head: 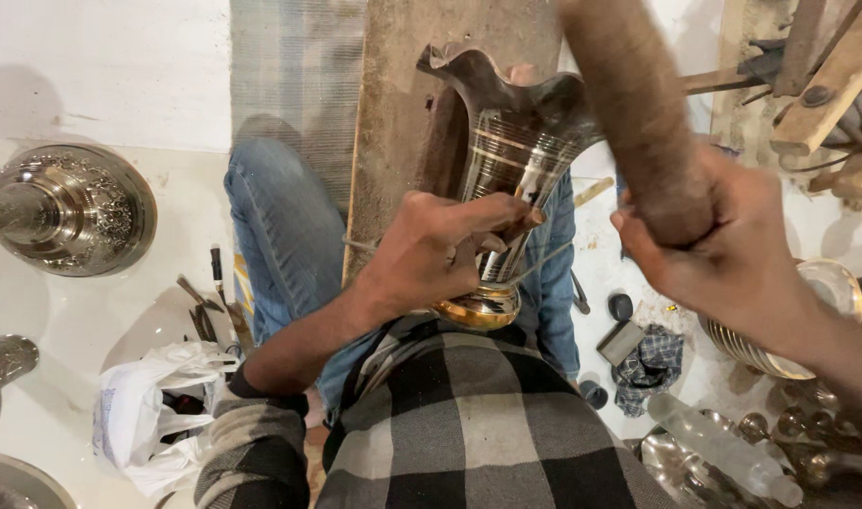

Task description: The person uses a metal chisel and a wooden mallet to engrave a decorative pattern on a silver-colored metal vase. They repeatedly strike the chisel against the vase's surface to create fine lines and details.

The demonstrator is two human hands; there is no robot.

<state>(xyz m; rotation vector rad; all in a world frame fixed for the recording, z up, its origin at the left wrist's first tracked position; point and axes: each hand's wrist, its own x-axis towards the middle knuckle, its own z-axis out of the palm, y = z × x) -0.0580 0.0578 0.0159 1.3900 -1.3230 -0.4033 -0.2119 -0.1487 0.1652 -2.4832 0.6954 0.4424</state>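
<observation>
My left hand (440, 250) grips the narrow waist of a shiny metal vase (516, 141) with a wavy flared rim and a gold-coloured foot (478, 309). The vase lies tilted over my lap, its mouth pointing away from me onto a worn wooden plank (403, 85). My right hand (723, 245) is closed around the lower end of a thick, rough brown wooden club (629, 104), raised to the right of the vase's rim. My jeans-clad knee (280, 226) shows to the left of the plank.
An engraved round metal base (73, 209) lies at the left. Small hand tools (210, 306) and a white plastic bag (153, 415) lie on the pale floor. At the right are a metal bowl (808, 320), a checked cloth (650, 363), a clear bottle (723, 448) and wooden pieces (822, 94).
</observation>
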